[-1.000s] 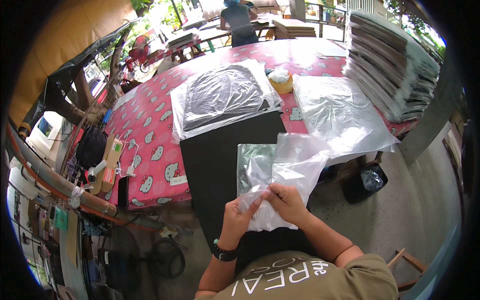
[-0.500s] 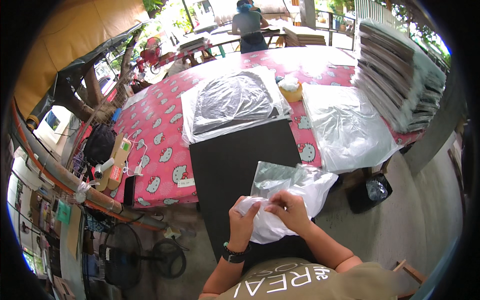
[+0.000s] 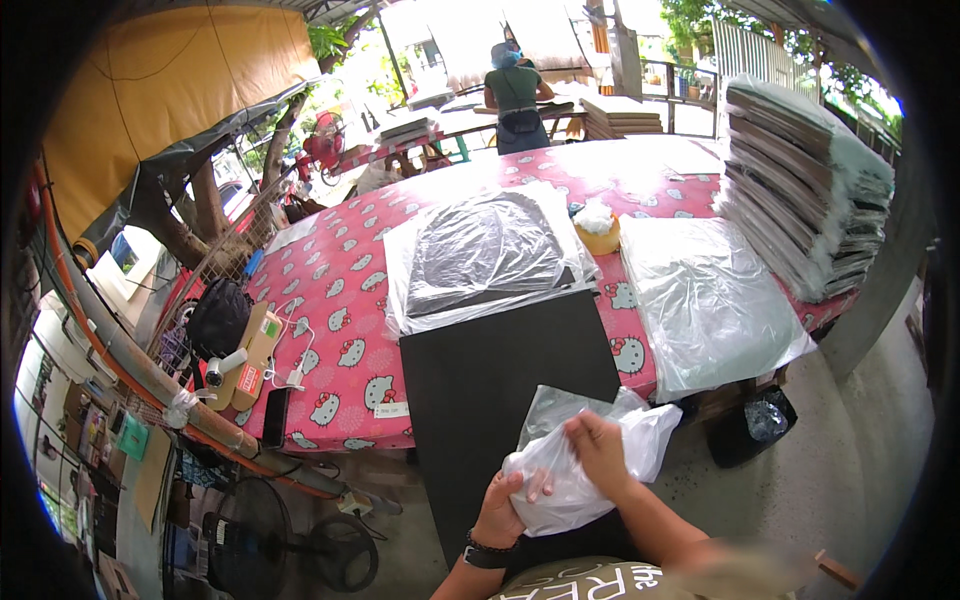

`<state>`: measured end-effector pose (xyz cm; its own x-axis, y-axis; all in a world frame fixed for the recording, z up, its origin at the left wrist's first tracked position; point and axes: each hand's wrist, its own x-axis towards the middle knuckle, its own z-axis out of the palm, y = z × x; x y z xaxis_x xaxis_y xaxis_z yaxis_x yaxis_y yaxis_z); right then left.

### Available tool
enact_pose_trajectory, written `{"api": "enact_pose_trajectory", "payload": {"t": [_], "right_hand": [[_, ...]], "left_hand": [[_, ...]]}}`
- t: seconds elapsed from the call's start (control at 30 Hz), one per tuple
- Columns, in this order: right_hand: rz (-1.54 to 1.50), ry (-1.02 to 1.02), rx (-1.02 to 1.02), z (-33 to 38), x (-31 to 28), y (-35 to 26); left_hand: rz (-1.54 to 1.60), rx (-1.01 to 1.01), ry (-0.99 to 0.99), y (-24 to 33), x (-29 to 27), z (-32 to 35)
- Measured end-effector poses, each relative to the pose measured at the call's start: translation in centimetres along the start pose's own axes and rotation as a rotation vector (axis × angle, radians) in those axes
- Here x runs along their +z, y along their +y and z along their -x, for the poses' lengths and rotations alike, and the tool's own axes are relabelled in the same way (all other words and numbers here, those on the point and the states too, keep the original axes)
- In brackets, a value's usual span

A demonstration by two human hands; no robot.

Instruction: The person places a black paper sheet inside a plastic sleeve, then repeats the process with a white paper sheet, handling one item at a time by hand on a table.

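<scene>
One crumpled clear plastic bag (image 3: 585, 475) is over the black board's (image 3: 510, 360) near right edge; my right hand (image 3: 598, 452) pinches it; my left hand's (image 3: 503, 510) fingers show through the film, their grip I cannot tell; beyond lies a plastic-covered black panel (image 3: 490, 245) on the pink cat-print tablecloth (image 3: 335, 345).

We can count two hands (image 3: 598, 450), at least one held plastic bag (image 3: 568, 508), one black board (image 3: 505, 380), one pink surface (image 3: 350, 265), one tall stack (image 3: 795, 190), one phone (image 3: 276, 418), one yellow container (image 3: 600, 241) and one other person (image 3: 515, 92).
</scene>
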<state>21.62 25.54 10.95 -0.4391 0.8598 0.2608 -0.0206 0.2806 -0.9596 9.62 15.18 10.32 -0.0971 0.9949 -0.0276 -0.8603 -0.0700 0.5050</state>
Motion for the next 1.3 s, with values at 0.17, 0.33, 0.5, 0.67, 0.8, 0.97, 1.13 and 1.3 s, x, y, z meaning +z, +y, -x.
{"api": "enact_pose_trajectory", "payload": {"t": [0.17,0.33,0.5,0.67,0.8,0.97,1.13,1.3], "right_hand": [[-0.387,-0.562,0.266,0.0,-2.3,-1.1],[-1.226,-0.257,0.275,1.3,-5.8,0.3],[-0.963,0.611,0.134,-0.8,-17.5,3.8],[-0.489,1.025,-0.063,1.3,-28.7,0.0],[0.291,0.467,-0.109,-1.1,-21.8,-1.4],[0.175,-0.783,-0.084,-1.8,-0.6,-5.6],[0.274,-0.789,-0.062,-3.2,-2.1,-10.2],[-0.64,-1.806,0.071,-0.6,-3.8,-2.5]], "left_hand": [[-0.352,0.142,0.095,1.3,-0.3,0.6],[-0.285,0.256,0.357,2.5,-5.4,0.8],[-0.674,0.556,0.708,9.7,-21.1,9.7],[-1.69,0.019,2.127,18.0,-24.6,25.9],[-0.845,1.309,1.245,21.8,-13.7,21.0],[-1.609,0.708,0.241,9.9,-3.2,5.0],[-1.137,-0.212,-0.341,3.6,0.9,2.3],[-0.413,0.596,0.425,6.5,-1.6,5.4]]}}
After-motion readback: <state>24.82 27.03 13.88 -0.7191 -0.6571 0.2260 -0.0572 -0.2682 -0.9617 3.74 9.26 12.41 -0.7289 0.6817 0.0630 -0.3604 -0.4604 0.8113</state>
